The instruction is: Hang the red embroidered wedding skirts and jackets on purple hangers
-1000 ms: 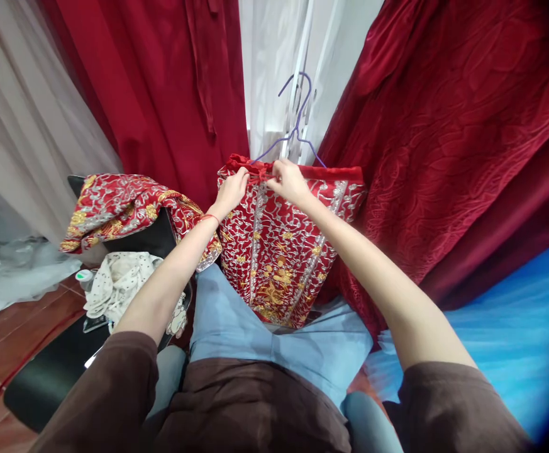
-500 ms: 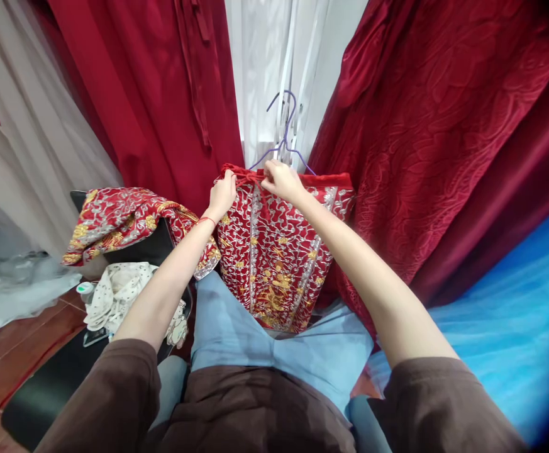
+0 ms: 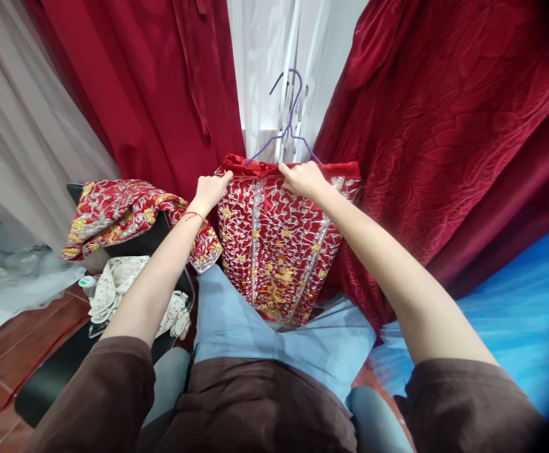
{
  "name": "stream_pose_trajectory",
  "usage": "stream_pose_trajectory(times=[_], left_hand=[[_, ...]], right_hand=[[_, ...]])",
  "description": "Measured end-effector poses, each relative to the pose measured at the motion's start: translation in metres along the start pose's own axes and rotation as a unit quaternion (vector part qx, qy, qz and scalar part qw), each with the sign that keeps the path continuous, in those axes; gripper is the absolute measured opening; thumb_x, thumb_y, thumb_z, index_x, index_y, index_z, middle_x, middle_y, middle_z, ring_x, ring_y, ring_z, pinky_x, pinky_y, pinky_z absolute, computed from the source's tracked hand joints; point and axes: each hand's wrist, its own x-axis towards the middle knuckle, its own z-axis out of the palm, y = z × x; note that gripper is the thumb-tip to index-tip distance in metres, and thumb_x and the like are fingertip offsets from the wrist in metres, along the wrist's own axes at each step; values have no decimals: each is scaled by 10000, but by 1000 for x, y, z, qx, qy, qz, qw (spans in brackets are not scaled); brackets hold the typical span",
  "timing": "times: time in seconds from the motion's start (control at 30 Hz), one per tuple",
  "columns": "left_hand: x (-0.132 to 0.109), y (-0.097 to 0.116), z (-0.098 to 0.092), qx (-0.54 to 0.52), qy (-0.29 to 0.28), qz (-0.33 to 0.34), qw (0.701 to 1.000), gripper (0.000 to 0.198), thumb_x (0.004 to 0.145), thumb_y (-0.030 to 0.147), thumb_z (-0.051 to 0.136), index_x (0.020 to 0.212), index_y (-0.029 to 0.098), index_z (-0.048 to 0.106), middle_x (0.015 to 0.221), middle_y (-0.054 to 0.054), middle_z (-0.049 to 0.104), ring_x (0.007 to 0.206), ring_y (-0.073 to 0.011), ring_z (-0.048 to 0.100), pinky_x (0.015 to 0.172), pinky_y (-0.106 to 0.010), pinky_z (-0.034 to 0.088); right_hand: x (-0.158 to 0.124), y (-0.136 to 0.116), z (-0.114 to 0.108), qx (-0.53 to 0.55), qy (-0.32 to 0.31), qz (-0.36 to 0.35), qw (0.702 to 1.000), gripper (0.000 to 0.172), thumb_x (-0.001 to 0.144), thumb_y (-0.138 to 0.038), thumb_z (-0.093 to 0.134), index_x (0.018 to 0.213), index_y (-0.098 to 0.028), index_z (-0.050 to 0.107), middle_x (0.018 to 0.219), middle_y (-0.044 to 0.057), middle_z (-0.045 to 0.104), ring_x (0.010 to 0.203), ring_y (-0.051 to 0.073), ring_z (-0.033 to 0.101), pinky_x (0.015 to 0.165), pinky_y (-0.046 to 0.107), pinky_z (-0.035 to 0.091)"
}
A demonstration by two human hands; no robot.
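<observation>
A red skirt-like garment (image 3: pixel 278 245) with silver and gold embroidery hangs upright in front of my lap, its plain red waistband on top. The purple wire hanger (image 3: pixel 289 129) rises from behind the waistband, its hook standing free. My left hand (image 3: pixel 212 189) is closed on the garment's upper left edge, and a thin red string circles that wrist. Near the middle of the waistband, my right hand (image 3: pixel 303 180) grips the same garment. The hanger's lower part is hidden behind the cloth.
Another red embroidered garment (image 3: pixel 118 217) drapes over a black chair (image 3: pixel 52 371) at the left, with a white dotted cloth (image 3: pixel 114 283) and a bottle (image 3: pixel 87 282) there. Red gowns (image 3: pixel 425 126) hang on both sides. Blue tulle (image 3: pixel 514 327) lies at the right.
My right hand has shifted right along the waistband, and my left hand slightly left. The hanger stands a little higher and more of it shows above the garment.
</observation>
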Motion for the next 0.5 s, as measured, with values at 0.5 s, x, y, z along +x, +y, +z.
stream_pose_trajectory(times=[0.5], left_hand=[[-12, 9, -25, -131, 83, -19, 988, 343, 986, 357, 353, 1189, 182, 567, 1070, -128, 700, 957, -258, 663, 765, -319, 461]], right_hand=[[-32, -11, -22, -58, -35, -30, 997, 406, 950, -190, 296, 1222, -74, 575, 956, 219, 729, 885, 286, 685, 687, 330, 309]])
